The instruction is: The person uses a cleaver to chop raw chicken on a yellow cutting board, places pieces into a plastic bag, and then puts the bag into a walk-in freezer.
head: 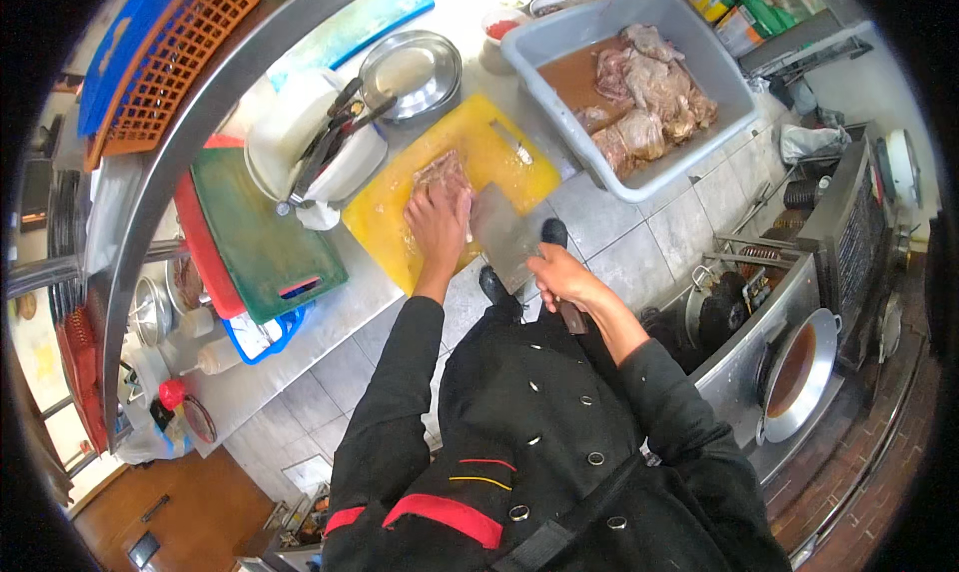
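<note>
A piece of raw meat [443, 169] lies on a yellow cutting board [389, 190] on the steel worktop. My left hand [436, 223] presses down on the meat, fingers spread over its near part. In my right hand [562, 276] is the handle of a broad-bladed cleaver [506, 235]. Its blade reaches the board's near right edge, close to the meat's right side; whether it touches the meat cannot be told. Right of the board, a grey plastic tub [637, 190] holds large pieces of meat [652, 85] in brownish liquid.
Left of the board stand a white container [352, 167] with knives across it and a round metal dish [412, 70]. Green [262, 227] and red [213, 250] boards lie further left. Small bowls [500, 26] stand behind. At right, a wok with brown liquid [798, 373] sits on the stove.
</note>
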Motion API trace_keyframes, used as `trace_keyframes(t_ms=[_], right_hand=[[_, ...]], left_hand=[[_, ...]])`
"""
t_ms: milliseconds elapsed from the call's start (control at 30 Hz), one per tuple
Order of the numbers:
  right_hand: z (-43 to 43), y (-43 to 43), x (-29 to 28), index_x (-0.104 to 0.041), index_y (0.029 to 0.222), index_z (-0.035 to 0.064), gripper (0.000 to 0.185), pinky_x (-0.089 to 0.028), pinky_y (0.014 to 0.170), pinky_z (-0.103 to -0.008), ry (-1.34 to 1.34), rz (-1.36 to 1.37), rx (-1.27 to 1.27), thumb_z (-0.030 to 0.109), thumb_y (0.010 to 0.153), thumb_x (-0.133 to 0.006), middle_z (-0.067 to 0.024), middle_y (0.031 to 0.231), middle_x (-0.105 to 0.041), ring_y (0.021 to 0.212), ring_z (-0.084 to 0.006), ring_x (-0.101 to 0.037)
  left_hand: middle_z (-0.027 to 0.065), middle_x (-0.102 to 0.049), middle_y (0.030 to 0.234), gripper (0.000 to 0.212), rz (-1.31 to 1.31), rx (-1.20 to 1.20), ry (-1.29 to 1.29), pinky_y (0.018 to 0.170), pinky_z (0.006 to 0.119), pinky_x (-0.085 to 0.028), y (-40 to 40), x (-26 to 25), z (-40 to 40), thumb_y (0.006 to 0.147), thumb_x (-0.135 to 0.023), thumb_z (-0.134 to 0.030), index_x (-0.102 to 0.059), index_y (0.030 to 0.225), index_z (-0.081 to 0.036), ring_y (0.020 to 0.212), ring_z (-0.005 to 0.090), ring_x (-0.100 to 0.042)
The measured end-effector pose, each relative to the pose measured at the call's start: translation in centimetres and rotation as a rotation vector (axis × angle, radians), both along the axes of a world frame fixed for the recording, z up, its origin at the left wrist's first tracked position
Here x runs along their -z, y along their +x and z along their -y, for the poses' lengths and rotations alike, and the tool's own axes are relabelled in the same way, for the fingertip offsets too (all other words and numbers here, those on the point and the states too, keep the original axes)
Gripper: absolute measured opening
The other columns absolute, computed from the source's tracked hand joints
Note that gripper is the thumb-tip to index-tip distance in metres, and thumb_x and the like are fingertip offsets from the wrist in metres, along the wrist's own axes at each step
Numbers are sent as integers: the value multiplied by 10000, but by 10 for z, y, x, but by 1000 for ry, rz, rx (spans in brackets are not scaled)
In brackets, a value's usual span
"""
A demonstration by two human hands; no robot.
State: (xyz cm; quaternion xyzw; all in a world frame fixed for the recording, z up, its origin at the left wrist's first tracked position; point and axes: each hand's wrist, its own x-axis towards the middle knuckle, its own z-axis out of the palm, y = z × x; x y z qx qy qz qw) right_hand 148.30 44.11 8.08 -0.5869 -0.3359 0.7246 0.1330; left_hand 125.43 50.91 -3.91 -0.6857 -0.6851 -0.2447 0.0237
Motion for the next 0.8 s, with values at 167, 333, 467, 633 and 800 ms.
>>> trace_keyframes(t_ms=[167, 333, 467, 633, 800], right_hand=[[2, 6, 3, -452, 1096, -30, 216, -436, 366, -355, -14, -23, 2, 166, 1025, -512, -38, 631, -472, 454, -154, -500], [12, -7, -16, -504, 1098, -66, 273, -495, 427, -418, 155, 138, -100, 194, 1020, -524, -132, 644, -577, 512, -237, -608], [12, -13, -20, -558, 1092, -89, 288, -528, 654, -578, 468, 416, -160, 181, 996, -533, -319, 782, -650, 724, -460, -668], [0, -24, -20, -561, 1083, -87, 275, -517, 795, -636, 729, 579, -317, 164, 970, -568, -378, 832, -652, 844, -558, -652], [-5, -24, -26, -556, 1117, -61, 275, -500, 813, -634, 785, 610, -356, 176, 977, -562, -366, 848, -658, 881, -565, -641]], left_hand=[[261, -551, 1324, 623, -55, 51, -112, 1003, 571, -391, -2, -13, -3, 965, -624, -484, -529, 1345, 0, 1200, 438, -509], [247, -535, 1347, 609, -109, 55, -83, 1022, 569, -380, -9, -1, 7, 994, -585, -455, -505, 1408, -15, 1208, 433, -503], [235, -504, 1374, 542, -82, 98, -105, 1036, 568, -380, -8, -1, 6, 1010, -577, -362, -491, 1452, -61, 1229, 430, -491], [223, -489, 1377, 518, -83, 120, -134, 1045, 548, -387, -16, -1, 6, 1004, -589, -302, -487, 1461, -81, 1245, 431, -484], [212, -502, 1300, 504, 37, 160, -30, 1017, 538, -402, -21, 5, 7, 986, -607, -290, -509, 1445, -105, 1207, 414, -493]])
